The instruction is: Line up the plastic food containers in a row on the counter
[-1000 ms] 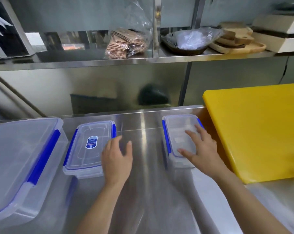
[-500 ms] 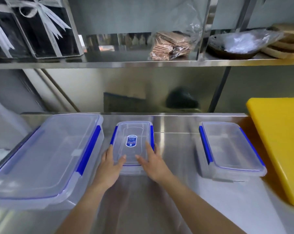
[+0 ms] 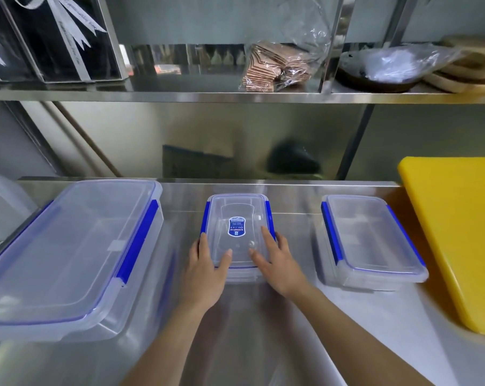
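Presently the left hand [image 3: 205, 270] and right hand [image 3: 278, 264], fingers spread, clasp the middle container's [image 3: 237, 229] near end, its long axis pointing away.

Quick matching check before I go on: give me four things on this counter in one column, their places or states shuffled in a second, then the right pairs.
1. large clear plastic container with blue clips
2. small clear labelled container
3. clear unlabelled container
4. yellow cutting board

a. far right
b. between both hands
c. far left
d. untouched, just left of the board

Pairs: 1-c, 2-b, 3-d, 4-a. The left hand and right hand flank the labelled one.
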`<state>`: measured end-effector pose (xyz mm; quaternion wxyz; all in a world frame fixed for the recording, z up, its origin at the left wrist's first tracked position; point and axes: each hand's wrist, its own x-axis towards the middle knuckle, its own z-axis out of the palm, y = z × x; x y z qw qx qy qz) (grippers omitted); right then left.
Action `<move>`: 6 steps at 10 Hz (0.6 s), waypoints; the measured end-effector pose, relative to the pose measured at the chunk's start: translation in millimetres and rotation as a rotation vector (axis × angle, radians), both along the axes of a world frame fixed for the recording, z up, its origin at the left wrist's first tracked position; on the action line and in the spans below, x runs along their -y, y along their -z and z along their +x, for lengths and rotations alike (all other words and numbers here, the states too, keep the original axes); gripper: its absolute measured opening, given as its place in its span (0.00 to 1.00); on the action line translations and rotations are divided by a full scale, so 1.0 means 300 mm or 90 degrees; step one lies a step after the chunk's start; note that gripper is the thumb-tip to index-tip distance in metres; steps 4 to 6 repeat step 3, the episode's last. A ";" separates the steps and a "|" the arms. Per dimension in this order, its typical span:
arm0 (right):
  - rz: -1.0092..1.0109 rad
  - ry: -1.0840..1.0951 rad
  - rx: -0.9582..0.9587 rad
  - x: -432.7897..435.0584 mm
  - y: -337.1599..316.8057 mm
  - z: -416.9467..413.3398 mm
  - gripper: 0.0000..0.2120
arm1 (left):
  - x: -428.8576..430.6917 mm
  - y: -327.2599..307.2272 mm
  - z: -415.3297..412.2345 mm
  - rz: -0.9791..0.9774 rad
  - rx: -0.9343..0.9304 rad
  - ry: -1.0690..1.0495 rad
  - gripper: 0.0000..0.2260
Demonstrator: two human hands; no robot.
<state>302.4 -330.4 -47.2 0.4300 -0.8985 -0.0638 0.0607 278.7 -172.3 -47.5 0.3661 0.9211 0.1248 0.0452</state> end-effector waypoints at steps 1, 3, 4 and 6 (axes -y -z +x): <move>-0.031 -0.008 -0.030 -0.004 -0.001 0.017 0.30 | -0.012 0.007 0.011 0.009 -0.006 -0.001 0.32; -0.093 0.011 -0.033 0.011 -0.046 0.066 0.28 | -0.028 -0.012 0.071 0.055 -0.065 0.044 0.32; -0.093 0.011 -0.033 0.011 -0.046 0.066 0.28 | -0.028 -0.012 0.071 0.055 -0.065 0.044 0.32; -0.093 0.011 -0.033 0.011 -0.046 0.066 0.28 | -0.028 -0.012 0.071 0.055 -0.065 0.044 0.32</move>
